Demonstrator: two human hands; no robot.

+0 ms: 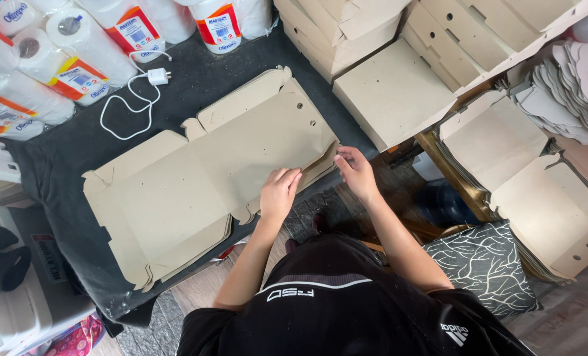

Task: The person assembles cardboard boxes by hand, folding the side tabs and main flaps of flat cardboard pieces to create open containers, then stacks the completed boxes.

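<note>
Lying unfolded on the dark grey table (195,92), the flat brown cardboard box blank (202,178) tops a small stack. Left hand (279,192) presses flat, fingers extended; right hand (356,170) pinches its near edge. White charger cable (132,99) lies beyond.

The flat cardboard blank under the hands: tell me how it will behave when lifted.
The flat cardboard blank is thin, wide sheet, so it probably sags and feels light. Its creases would likely let the flaps hinge. The left hand and right hand touch its near edge.
</note>
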